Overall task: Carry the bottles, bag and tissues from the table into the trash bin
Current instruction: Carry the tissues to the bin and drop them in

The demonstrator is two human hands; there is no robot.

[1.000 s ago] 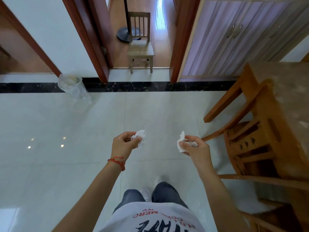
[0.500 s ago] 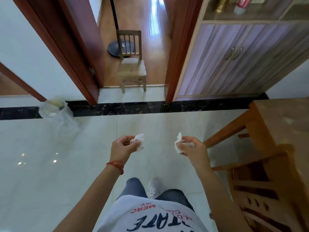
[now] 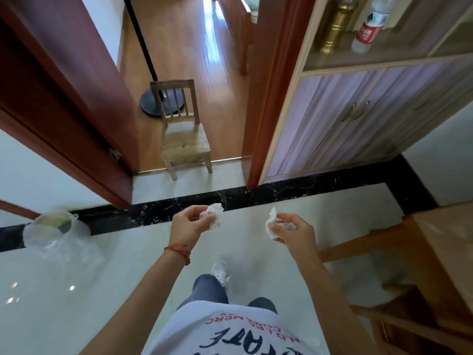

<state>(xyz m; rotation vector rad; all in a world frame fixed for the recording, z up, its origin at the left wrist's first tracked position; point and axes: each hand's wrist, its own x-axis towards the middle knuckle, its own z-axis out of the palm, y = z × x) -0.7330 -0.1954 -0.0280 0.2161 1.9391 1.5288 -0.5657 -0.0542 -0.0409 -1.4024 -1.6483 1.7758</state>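
My left hand (image 3: 188, 225) pinches a crumpled white tissue (image 3: 214, 216) in front of me over the tiled floor. My right hand (image 3: 291, 231) grips another crumpled tissue (image 3: 271, 222) at the same height. The trash bin (image 3: 55, 230), lined with a clear plastic bag, stands on the floor at the left by the wall, well to the left of both hands. The wooden table (image 3: 445, 234) shows at the right edge.
A small wooden chair (image 3: 183, 135) stands in the open doorway ahead, between red-brown door frames. A cabinet (image 3: 358, 116) with a gold bottle (image 3: 334, 28) and a clear bottle (image 3: 368, 29) on its shelf is at the right. A wooden chair (image 3: 399, 316) stands by the table.
I have walked forward: the doorway, cabinet and bin have come nearer and lower in view, and the table has slid off to the right. Both hands still hold their tissues.
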